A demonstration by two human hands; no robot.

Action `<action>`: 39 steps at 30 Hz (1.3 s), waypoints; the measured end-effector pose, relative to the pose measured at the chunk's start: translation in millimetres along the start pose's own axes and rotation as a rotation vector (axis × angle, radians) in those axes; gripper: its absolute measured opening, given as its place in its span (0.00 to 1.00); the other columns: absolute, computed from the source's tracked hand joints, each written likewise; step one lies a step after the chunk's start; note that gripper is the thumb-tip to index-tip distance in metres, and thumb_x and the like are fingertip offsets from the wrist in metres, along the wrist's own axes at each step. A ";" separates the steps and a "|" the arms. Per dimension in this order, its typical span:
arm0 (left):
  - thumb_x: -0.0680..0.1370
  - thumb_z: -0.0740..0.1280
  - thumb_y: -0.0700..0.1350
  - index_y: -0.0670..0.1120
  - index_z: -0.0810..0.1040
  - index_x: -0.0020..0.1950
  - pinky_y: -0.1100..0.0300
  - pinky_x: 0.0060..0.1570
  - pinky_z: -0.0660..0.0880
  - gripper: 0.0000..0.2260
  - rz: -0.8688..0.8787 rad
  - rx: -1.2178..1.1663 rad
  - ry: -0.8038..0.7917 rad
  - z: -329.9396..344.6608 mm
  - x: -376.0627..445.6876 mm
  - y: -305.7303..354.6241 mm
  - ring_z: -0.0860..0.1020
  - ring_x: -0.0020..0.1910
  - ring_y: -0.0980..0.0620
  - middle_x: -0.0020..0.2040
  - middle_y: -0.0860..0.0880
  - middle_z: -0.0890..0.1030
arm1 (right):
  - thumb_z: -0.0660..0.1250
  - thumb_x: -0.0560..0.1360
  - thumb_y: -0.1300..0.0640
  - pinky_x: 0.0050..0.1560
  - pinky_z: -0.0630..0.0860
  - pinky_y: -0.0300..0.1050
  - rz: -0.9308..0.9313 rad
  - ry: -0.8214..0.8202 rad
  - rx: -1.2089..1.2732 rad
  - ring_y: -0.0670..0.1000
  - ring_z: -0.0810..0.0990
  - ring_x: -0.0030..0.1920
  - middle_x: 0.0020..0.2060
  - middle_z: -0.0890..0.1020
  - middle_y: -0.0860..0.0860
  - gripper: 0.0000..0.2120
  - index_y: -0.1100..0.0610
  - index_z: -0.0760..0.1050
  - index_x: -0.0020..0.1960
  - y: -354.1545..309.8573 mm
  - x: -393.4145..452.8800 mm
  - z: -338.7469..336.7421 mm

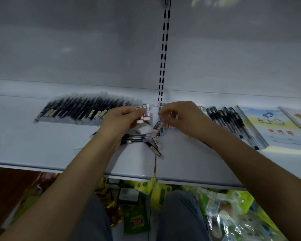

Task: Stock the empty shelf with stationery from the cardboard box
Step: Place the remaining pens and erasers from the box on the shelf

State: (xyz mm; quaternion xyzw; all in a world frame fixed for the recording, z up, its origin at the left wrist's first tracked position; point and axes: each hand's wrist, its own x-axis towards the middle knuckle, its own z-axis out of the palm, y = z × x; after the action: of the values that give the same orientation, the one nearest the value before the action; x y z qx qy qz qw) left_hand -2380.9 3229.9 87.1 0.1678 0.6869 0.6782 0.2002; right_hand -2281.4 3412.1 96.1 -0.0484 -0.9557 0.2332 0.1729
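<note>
- Stationery sits on the flat white metal shelf (42,141), not in the cardboard box, which is out of view; the step in hand looks like sorting the small erasers into a row near the shelf's middle seam.
- Nearest on the shelf, a loose heap of clear-barrelled black pens (142,139) lies crosswise just near of both hands; I would leave these until the erasers are placed, so nothing rolls off the near edge.
- The left hand (123,117) has its fingers curled round a few small white erasers with dark printed sleeves (143,113). Keep that grip firm and feed one at a time.
- The right hand (179,117) hovers with fingers bent over more erasers (159,126) lying loose; whether it pinches one is hidden, so I cannot tell.
- Set each eraser flat, touching its neighbour, labels facing the same way.
- Farther left, a tidy slanted row of black pens in clear wrappers (83,108) gives the line to follow.
- Right of the hands lie more black gel pens (224,115), then pale blue and yellow printed booklets (271,126).
</note>
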 end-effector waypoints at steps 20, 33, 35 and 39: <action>0.81 0.64 0.41 0.46 0.79 0.54 0.62 0.28 0.73 0.05 -0.025 0.063 -0.199 50.7 -7.6 12.0 0.80 0.32 0.55 0.39 0.48 0.79 | 0.54 0.83 0.56 0.46 0.71 0.46 0.102 -0.106 -0.183 0.50 0.76 0.45 0.46 0.79 0.51 0.11 0.56 0.76 0.53 54.9 -60.2 -40.3; 0.78 0.69 0.46 0.54 0.79 0.50 0.66 0.43 0.70 0.04 0.363 0.858 -0.336 89.2 4.0 -5.4 0.76 0.48 0.55 0.55 0.53 0.79 | 0.56 0.81 0.47 0.49 0.69 0.32 0.044 0.121 -0.046 0.42 0.75 0.47 0.46 0.78 0.47 0.12 0.48 0.78 0.53 66.2 -91.8 -32.6; 0.78 0.70 0.50 0.54 0.80 0.57 0.66 0.51 0.68 0.09 0.427 0.951 -0.392 92.4 5.1 -8.7 0.76 0.55 0.56 0.60 0.54 0.78 | 0.58 0.83 0.55 0.49 0.65 0.26 0.085 0.190 0.004 0.44 0.75 0.47 0.47 0.78 0.49 0.12 0.52 0.79 0.57 68.9 -89.1 -36.7; 0.77 0.69 0.54 0.53 0.82 0.59 0.57 0.55 0.74 0.12 0.513 1.156 -0.431 105.9 5.4 -7.1 0.76 0.57 0.54 0.58 0.55 0.79 | 0.65 0.77 0.65 0.46 0.69 0.25 0.177 0.226 0.065 0.45 0.79 0.46 0.48 0.80 0.47 0.13 0.51 0.81 0.56 68.0 -91.5 -42.2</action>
State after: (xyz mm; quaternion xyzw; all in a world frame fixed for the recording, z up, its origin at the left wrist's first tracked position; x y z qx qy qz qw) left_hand -2332.0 3323.9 79.7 0.5379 0.8228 0.1781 0.0434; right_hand -2180.1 3474.7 71.5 -0.1527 -0.9141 0.2714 0.2597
